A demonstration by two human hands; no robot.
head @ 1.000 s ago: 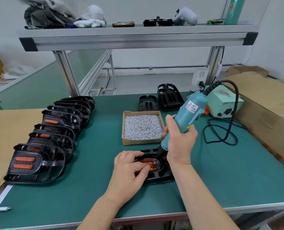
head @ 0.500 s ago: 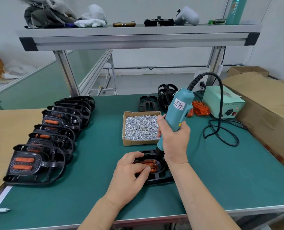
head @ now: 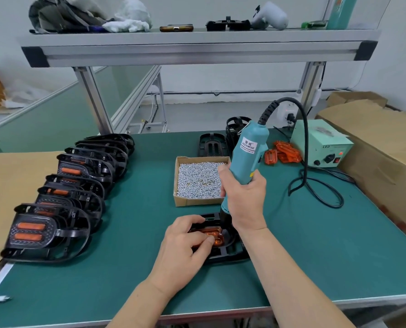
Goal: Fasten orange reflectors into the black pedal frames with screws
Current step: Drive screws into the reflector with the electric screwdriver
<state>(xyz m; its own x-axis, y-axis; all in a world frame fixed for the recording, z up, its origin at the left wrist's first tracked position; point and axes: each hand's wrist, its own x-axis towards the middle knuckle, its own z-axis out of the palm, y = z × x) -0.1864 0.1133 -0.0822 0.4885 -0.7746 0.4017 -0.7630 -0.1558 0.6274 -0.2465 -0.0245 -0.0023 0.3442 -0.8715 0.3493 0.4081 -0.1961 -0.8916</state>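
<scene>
A black pedal frame (head: 230, 253) lies on the green mat near the front edge, with an orange reflector (head: 212, 233) seated in it. My left hand (head: 185, 249) rests on the frame, its fingertips pressing the reflector down. My right hand (head: 243, 200) grips a teal electric screwdriver (head: 248, 153), held nearly upright with its tip down at the reflector's right end. The tip itself is hidden behind my hand. A cardboard box of small silver screws (head: 198, 179) stands just behind the frame.
A row of finished pedals with orange reflectors (head: 55, 200) lines the left side. Loose orange reflectors (head: 283, 155) and bare black frames (head: 212, 145) lie at the back. The power unit (head: 321, 146) and its looped black cable (head: 315, 188) sit right. Cardboard boxes (head: 374, 147) flank the right edge.
The screwdriver has swung from leaning right to nearly upright, and my right hand has shifted slightly left. My left hand stays on the reflector.
</scene>
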